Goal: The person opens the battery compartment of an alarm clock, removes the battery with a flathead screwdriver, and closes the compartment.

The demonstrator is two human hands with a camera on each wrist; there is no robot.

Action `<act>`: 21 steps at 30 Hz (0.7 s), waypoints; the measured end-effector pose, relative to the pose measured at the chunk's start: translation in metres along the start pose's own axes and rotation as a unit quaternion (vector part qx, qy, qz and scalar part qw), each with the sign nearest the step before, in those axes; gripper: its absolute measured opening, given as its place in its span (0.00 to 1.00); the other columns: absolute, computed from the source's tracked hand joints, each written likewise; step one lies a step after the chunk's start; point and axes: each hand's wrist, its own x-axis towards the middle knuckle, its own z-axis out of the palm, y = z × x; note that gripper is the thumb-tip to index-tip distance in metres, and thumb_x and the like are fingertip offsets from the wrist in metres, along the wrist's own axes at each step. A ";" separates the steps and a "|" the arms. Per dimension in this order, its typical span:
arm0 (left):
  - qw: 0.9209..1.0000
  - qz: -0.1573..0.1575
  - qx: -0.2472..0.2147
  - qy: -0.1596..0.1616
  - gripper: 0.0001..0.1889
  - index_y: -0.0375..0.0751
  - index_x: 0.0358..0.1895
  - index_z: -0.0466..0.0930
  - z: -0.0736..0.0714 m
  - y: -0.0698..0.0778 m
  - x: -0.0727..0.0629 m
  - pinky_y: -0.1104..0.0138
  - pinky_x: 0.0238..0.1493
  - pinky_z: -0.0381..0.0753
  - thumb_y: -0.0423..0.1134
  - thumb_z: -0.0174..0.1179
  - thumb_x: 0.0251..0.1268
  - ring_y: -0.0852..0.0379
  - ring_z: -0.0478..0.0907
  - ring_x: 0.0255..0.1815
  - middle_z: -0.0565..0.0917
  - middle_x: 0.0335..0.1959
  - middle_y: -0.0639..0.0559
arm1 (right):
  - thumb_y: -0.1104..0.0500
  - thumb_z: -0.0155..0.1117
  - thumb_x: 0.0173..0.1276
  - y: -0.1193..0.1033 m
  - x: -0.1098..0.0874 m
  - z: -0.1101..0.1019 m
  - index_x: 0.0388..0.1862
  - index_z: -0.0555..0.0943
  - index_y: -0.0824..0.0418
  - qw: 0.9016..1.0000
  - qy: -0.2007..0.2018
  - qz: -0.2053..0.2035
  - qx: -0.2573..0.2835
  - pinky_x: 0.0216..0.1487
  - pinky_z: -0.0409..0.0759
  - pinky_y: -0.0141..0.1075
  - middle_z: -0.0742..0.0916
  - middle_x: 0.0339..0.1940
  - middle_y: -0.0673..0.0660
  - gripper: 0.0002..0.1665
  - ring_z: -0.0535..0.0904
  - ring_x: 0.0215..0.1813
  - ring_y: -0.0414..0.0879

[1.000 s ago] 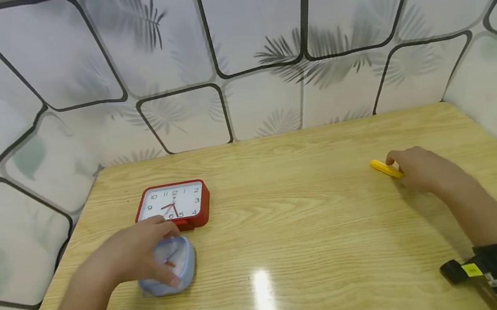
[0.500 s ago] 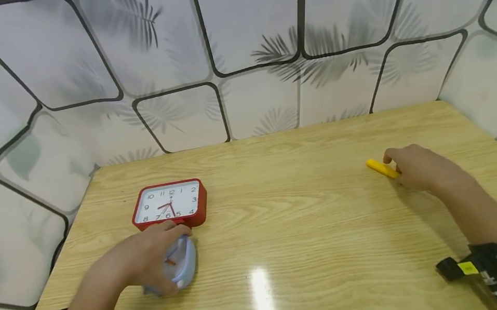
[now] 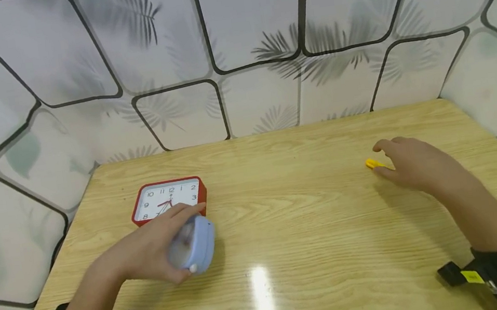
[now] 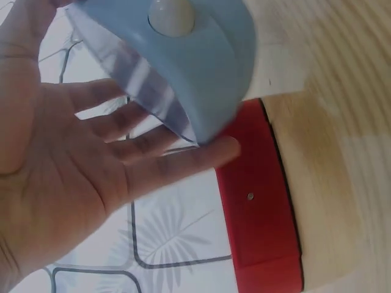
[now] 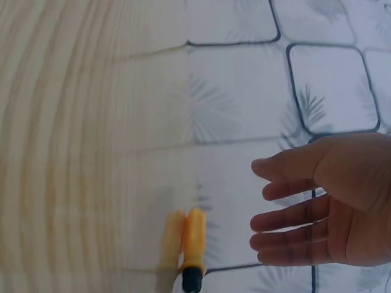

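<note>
My left hand [image 3: 149, 246] grips a small light-blue alarm clock [image 3: 205, 244] between thumb and fingers, tilted and raised off the table. In the left wrist view, the blue clock's [image 4: 214, 67] rounded side with a white knob shows. Just behind stands a red rectangular clock [image 3: 146, 204], partly covered by that hand. On the right, my right hand [image 3: 420, 166] hovers with fingers spread and relaxed, holding nothing. Beneath it lies a yellow-handled tool with a black collar, its yellow handle [image 5: 194, 235] apart from the fingers in the right wrist view; its far end is out of sight.
The wooden table [image 3: 293, 212] has a glossy light reflection near its front. Patterned wall covering [image 3: 265, 100] rises right behind the table and along both sides.
My left hand has taken hold of the blue clock and lifted it to the right, turning it. My right hand has let go of the yellow-handled tool and opened above it.
</note>
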 end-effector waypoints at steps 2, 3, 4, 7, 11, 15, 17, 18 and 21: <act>0.999 0.023 -0.012 0.023 0.51 0.41 0.77 0.68 0.002 -0.001 0.003 0.63 0.50 0.84 0.47 0.80 0.44 0.57 0.77 0.53 0.78 0.63 0.47 | 0.53 0.66 0.77 -0.012 -0.003 -0.003 0.68 0.75 0.72 1.000 0.015 -0.006 0.006 0.55 0.82 0.63 0.85 0.59 0.75 0.30 0.84 0.57 0.70; 0.998 0.037 -0.020 0.035 0.50 0.41 0.76 0.68 0.004 -0.002 0.005 0.64 0.49 0.85 0.46 0.80 0.44 0.57 0.77 0.53 0.79 0.63 0.47 | 0.53 0.67 0.77 -0.018 -0.004 -0.004 0.68 0.76 0.71 1.000 0.023 -0.013 0.012 0.55 0.83 0.62 0.85 0.59 0.74 0.30 0.84 0.57 0.69; 0.997 0.045 -0.032 0.044 0.49 0.41 0.76 0.68 0.006 -0.002 0.007 0.64 0.50 0.85 0.45 0.80 0.44 0.58 0.77 0.53 0.79 0.62 0.47 | 0.53 0.68 0.77 -0.024 -0.006 -0.005 0.67 0.77 0.71 0.999 0.031 -0.022 0.022 0.54 0.84 0.62 0.86 0.58 0.73 0.29 0.85 0.56 0.67; 0.992 0.064 -0.079 0.068 0.49 0.39 0.74 0.68 0.012 -0.002 0.013 0.63 0.51 0.89 0.41 0.80 0.44 0.58 0.78 0.52 0.79 0.60 0.48 | 0.56 0.70 0.75 -0.043 -0.011 -0.006 0.63 0.81 0.68 0.995 0.064 -0.061 0.055 0.51 0.86 0.57 0.89 0.56 0.68 0.24 0.87 0.52 0.62; 0.983 0.062 -0.146 0.097 0.49 0.37 0.74 0.67 0.016 0.004 0.019 0.54 0.56 0.91 0.37 0.80 0.42 0.56 0.79 0.56 0.79 0.62 0.48 | 0.59 0.73 0.71 -0.065 -0.019 -0.006 0.57 0.85 0.63 0.983 0.117 -0.114 0.082 0.44 0.88 0.49 0.91 0.50 0.60 0.18 0.88 0.45 0.53; 0.973 0.060 -0.170 0.143 0.49 0.36 0.73 0.68 0.021 0.010 0.022 0.51 0.57 0.91 0.35 0.80 0.40 0.55 0.79 0.57 0.79 0.64 0.48 | 0.62 0.77 0.67 -0.083 -0.024 -0.003 0.52 0.87 0.61 0.968 0.169 -0.165 0.080 0.38 0.87 0.43 0.92 0.44 0.56 0.16 0.87 0.40 0.48; 0.969 0.063 -0.169 0.168 0.50 0.36 0.73 0.69 0.025 0.013 0.023 0.52 0.55 0.91 0.35 0.80 0.38 0.55 0.80 0.56 0.81 0.62 0.47 | 0.62 0.78 0.64 -0.090 -0.026 0.001 0.51 0.87 0.60 0.960 0.193 -0.189 0.078 0.37 0.87 0.41 0.91 0.43 0.54 0.16 0.87 0.38 0.47; 0.967 0.062 -0.171 0.179 0.50 0.36 0.73 0.70 0.026 0.015 0.024 0.54 0.55 0.92 0.36 0.81 0.37 0.56 0.81 0.56 0.81 0.62 0.47 | 0.63 0.79 0.63 -0.094 -0.026 0.003 0.49 0.87 0.60 0.954 0.206 -0.201 0.078 0.36 0.87 0.40 0.91 0.42 0.54 0.16 0.87 0.38 0.46; 0.959 0.063 -0.186 0.206 0.51 0.36 0.73 0.70 0.030 0.021 0.026 0.58 0.53 0.92 0.35 0.81 0.36 0.56 0.83 0.55 0.82 0.60 0.45 | 0.63 0.81 0.59 -0.104 -0.029 0.008 0.47 0.87 0.58 0.940 0.238 -0.230 0.080 0.36 0.88 0.37 0.91 0.42 0.52 0.17 0.87 0.37 0.44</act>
